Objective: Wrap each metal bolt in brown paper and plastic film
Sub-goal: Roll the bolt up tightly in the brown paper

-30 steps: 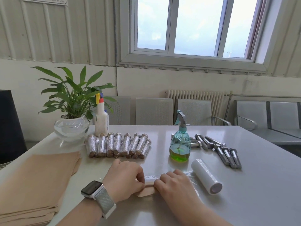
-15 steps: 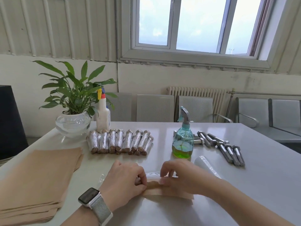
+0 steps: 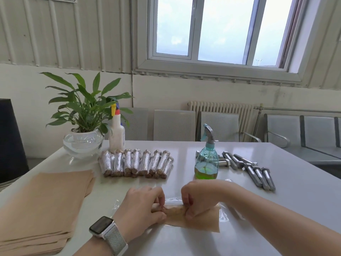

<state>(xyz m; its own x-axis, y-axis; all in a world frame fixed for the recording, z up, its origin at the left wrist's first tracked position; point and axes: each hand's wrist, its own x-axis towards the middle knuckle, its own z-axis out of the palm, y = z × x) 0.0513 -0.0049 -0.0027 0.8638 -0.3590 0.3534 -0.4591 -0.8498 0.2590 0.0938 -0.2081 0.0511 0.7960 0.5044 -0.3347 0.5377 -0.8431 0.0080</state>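
At the table's front, my left hand (image 3: 142,207) and my right hand (image 3: 198,198) pinch the two ends of a roll of brown paper (image 3: 174,210), whose loose flap (image 3: 201,221) lies toward me. The bolt inside is hidden. Clear plastic film (image 3: 171,199) lies flat under and behind the roll. A row of several wrapped bolts (image 3: 136,163) rests farther back. Several bare metal bolts (image 3: 258,171) lie to the right. A stack of brown paper sheets (image 3: 42,206) is at the left.
A green-liquid spray bottle (image 3: 206,159) stands just behind my right hand. A white squeeze bottle (image 3: 116,133) and a potted plant in a glass bowl (image 3: 83,143) stand at the back left. Grey chairs (image 3: 174,125) line the wall beyond the white table (image 3: 276,215).
My right hand has lifted and turned, now pinching the roll's right end from above. The brown paper flap has come into sight beneath it. The white film roll is now hidden behind my right arm.
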